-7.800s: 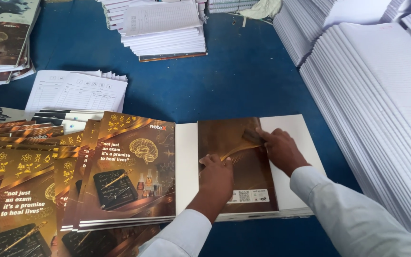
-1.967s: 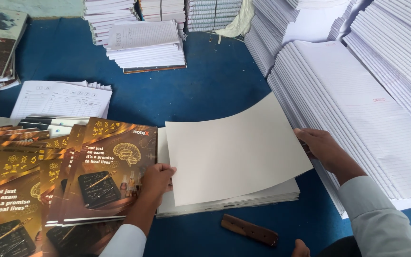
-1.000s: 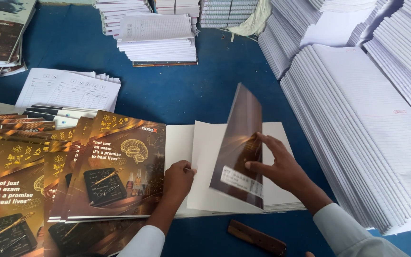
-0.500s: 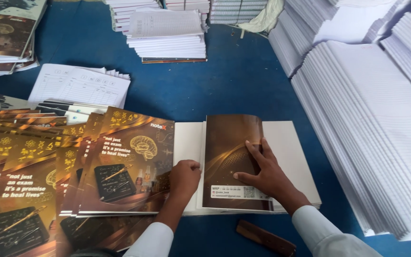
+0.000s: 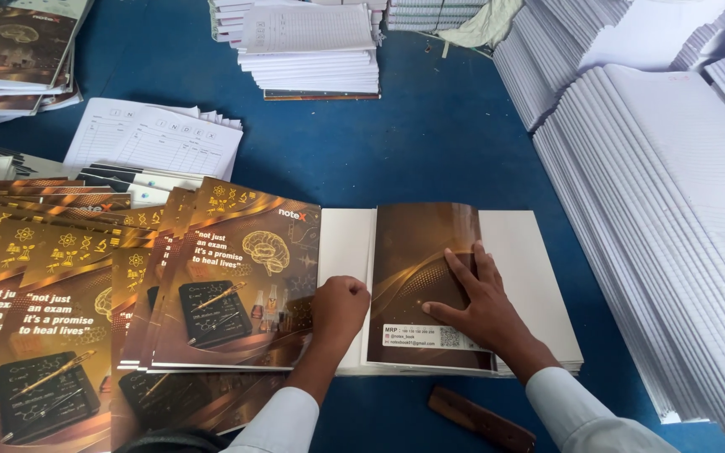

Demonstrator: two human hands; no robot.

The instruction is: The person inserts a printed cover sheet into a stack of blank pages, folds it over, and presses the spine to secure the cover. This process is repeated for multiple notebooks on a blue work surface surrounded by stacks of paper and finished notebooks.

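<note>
While the right hand (image 5: 484,309) lies flat with fingers spread on a brown glossy cover sheet (image 5: 430,281), pressing it down, the left hand (image 5: 339,309) is curled into a loose fist at the sheet's left edge, knuckles resting on the fold, gripping nothing that can be seen. The cover sheet lies folded on a white paper block (image 5: 530,268) on a blue table (image 5: 413,151), its white underside showing to the left. Just left of it, fanned brown printed covers (image 5: 127,302) overlap in a row. A dark wooden stick (image 5: 480,418) lies on the table near the right sleeve. Tall stacks of ruled paper (image 5: 673,210) fill the right side. No containers appear. Half a second ago the hands and sheet were almost the same; a second ago the sheet stood upright, mid-fold.
</note>
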